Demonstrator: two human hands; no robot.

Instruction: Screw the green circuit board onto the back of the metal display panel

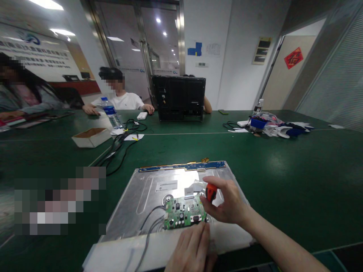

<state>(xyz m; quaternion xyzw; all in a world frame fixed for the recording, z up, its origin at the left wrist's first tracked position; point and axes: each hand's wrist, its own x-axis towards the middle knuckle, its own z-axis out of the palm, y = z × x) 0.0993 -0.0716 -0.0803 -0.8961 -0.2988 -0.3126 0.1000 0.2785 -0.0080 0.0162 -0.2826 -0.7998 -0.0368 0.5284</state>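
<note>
A screwdriver (211,192) with an orange-red and black handle is held by my right hand (229,202), thumb and index finger pinching the handle. Its shaft points down at the lower right corner of a green circuit board (184,212). Close to the tip, my left hand (191,247) has its fingers pressed together at the board's lower edge; whatever they hold, if anything, is hidden. The board lies on the silver metal back of a flat display panel (130,211). A narrow blue circuit strip (181,166) runs along the panel's far edge. Dark cables (146,241) leave the board's left side.
Across the green table (283,177) stands a black monitor casing (180,98). A cardboard box (92,138), a water bottle (111,112) and black cables (120,145) are at left. Bagged items (272,124) lie at right. People sit on the far side.
</note>
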